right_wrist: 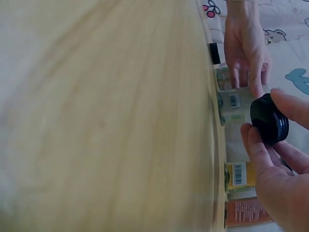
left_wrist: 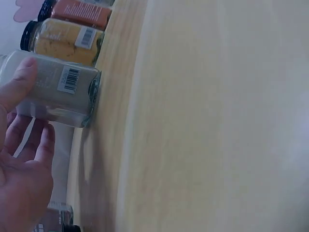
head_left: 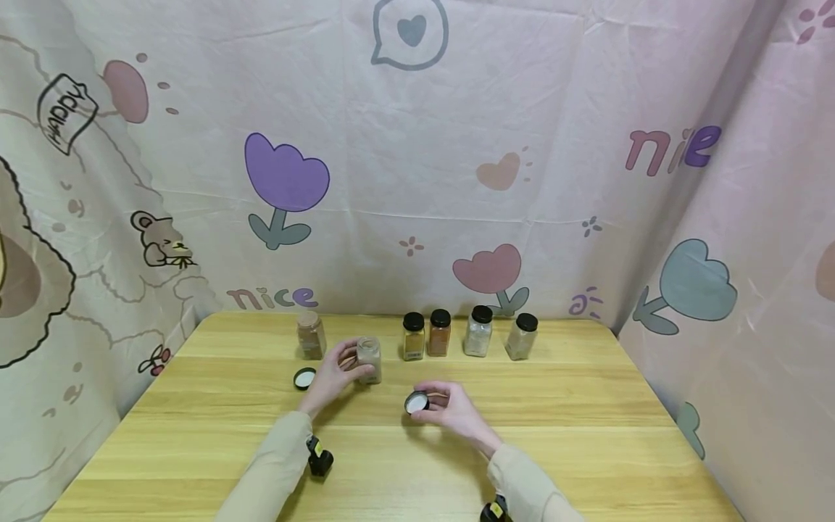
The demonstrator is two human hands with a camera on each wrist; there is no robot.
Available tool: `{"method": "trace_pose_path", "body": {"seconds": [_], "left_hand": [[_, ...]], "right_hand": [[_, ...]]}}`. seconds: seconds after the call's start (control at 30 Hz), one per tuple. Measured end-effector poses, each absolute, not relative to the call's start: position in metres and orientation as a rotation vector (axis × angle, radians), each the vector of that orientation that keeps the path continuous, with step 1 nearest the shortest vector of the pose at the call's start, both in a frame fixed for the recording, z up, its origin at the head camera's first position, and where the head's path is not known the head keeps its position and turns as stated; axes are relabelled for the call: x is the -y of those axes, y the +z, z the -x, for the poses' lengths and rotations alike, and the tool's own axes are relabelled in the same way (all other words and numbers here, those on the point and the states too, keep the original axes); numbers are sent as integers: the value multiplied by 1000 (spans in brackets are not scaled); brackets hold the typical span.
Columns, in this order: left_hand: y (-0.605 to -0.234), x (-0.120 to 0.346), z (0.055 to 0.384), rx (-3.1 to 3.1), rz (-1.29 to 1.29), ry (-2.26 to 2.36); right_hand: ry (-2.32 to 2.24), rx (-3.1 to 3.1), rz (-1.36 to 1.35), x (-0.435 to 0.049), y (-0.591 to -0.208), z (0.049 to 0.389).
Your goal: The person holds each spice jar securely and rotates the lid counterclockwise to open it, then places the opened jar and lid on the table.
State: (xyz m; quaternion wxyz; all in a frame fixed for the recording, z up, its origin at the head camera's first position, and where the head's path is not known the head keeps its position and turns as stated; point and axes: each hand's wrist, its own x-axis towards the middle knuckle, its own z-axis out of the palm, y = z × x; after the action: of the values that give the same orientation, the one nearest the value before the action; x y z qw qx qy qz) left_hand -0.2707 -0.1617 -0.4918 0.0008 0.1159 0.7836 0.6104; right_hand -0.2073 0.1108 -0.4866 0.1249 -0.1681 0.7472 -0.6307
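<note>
My left hand (head_left: 333,375) grips a square glass spice jar (head_left: 370,360) of pale powder, its mouth uncovered. In the left wrist view, the thumb lies along the side of this jar (left_wrist: 50,89), whose barcode label shows near the base. To the right and nearer the front, my right hand (head_left: 454,415) pinches a black screw lid (head_left: 417,403) by its rim, the white inside facing up toward the head camera. The right wrist view shows the black outer face of the lid (right_wrist: 266,119) between thumb and fingers.
An uncovered jar of brown powder (head_left: 311,337) stands back left, with another black lid (head_left: 304,378) on the table (head_left: 365,471) in front. Toward the back right stand capped jars: yellow (head_left: 414,341), orange-red (head_left: 439,337), white (head_left: 478,336) and pale beige (head_left: 521,341). A printed cloth (head_left: 391,159) hangs behind.
</note>
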Motion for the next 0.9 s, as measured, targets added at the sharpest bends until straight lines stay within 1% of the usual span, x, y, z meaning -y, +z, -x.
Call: {"method": "trace_pose_path", "body": {"seconds": [0.33,0.6,0.9], "left_hand": [[-488,168,283,-2568,-375,1873],[-478,169,288,-2561,-319,1920],[-488,170,302,-2678,-330,1890]], "right_hand": [[-1770,-2180,534,-99,-488,213],[-1739,-2198,528,-87,-488,220],[-1720,-2236,510,-77,-491,232]]}}
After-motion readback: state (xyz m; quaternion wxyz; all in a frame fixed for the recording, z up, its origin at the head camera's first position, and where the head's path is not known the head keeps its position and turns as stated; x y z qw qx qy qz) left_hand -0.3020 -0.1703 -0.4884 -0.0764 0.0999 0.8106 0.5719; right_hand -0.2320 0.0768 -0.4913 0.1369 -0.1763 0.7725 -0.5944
